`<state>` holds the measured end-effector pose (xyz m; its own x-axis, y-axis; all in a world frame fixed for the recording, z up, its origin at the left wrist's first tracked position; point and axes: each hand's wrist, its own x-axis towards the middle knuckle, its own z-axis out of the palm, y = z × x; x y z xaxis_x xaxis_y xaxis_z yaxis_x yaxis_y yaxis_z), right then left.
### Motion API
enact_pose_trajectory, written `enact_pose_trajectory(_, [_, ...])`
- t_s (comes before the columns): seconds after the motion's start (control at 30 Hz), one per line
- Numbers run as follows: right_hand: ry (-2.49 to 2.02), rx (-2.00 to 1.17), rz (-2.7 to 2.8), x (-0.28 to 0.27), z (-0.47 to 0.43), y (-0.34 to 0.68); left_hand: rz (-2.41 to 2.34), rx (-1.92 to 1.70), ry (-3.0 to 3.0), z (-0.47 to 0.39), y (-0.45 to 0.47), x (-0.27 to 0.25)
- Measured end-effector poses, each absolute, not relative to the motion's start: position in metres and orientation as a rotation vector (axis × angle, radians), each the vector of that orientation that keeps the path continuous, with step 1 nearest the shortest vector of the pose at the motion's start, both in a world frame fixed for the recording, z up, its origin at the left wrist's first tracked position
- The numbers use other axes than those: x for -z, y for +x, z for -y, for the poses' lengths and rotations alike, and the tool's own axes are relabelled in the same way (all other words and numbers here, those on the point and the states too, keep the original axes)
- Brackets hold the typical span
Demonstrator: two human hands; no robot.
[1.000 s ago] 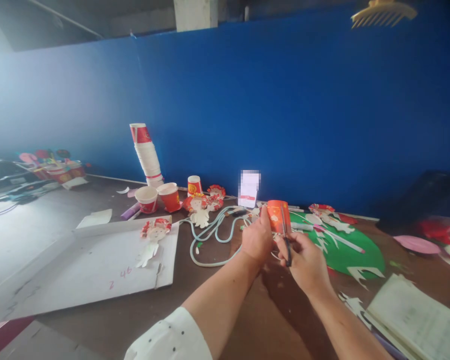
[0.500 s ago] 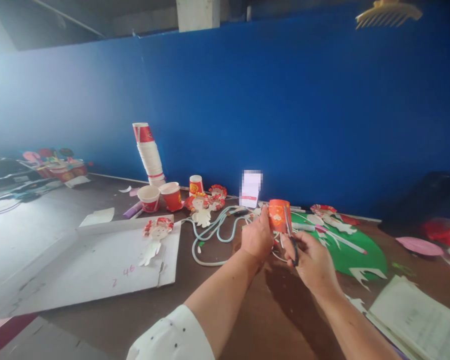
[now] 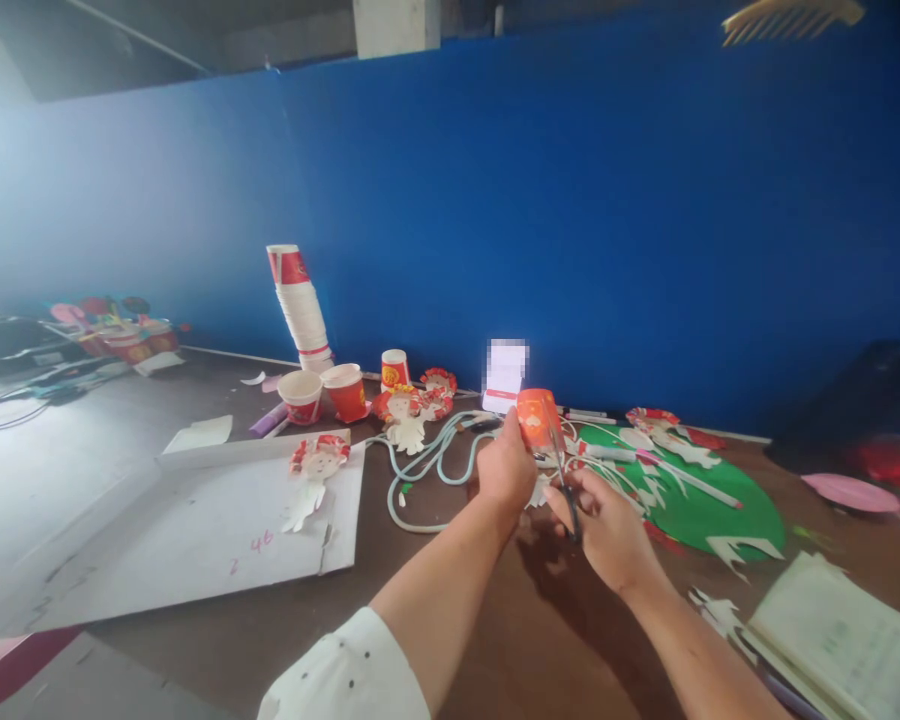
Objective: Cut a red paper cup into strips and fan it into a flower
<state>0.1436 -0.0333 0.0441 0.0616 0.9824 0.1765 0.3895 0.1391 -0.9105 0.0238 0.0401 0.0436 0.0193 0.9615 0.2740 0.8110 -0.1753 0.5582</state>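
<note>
At a cluttered brown worktable (image 3: 495, 620) before a blue partition, my left hand (image 3: 504, 470) grips a red paper cup (image 3: 536, 418), held just above the tabletop at the centre of the scene and tipped a little to the left. The cup is bright orange-red with a pale printed motif on its side, too small to read; its lower edge is hidden behind my fingers, and whitish cut strips splay out beneath it. My right hand (image 3: 604, 520) is closed around the dark handles of a pair of scissors (image 3: 562, 475), whose slim blades run up against the cup's right side. Whether the blades are parted I cannot tell.

Just behind the cup stands a small white card (image 3: 505, 372). To the right lies a green paper sheet (image 3: 712, 510) with white cut-outs on it. To the left, a pale coiled cable (image 3: 420, 470) loops across the table, beside a large white board (image 3: 195, 530); farther back a leaning stack of paper cups (image 3: 298, 305) rises above two open red cups (image 3: 322, 393).
</note>
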Motion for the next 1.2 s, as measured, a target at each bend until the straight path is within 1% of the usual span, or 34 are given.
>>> enact_pose_trajectory(0.27, [-1.478,-0.688,1.667,-0.0351,0.0388,0.1387,-1.857,-0.972,1.958,-0.0441,0.0204,-0.0402])
enact_pose_trajectory(0.9, [-1.504,-0.637,1.610,-0.0393,0.0377,0.1351,-1.858,-0.848,2.032,-0.0409,0.0262,-0.0429])
enact_pose_trajectory(1.2, [-1.433,-0.633,1.611,-0.0334,0.0383,0.1360,-1.838,-0.874,2.019,-0.0385,0.0268,-0.0451])
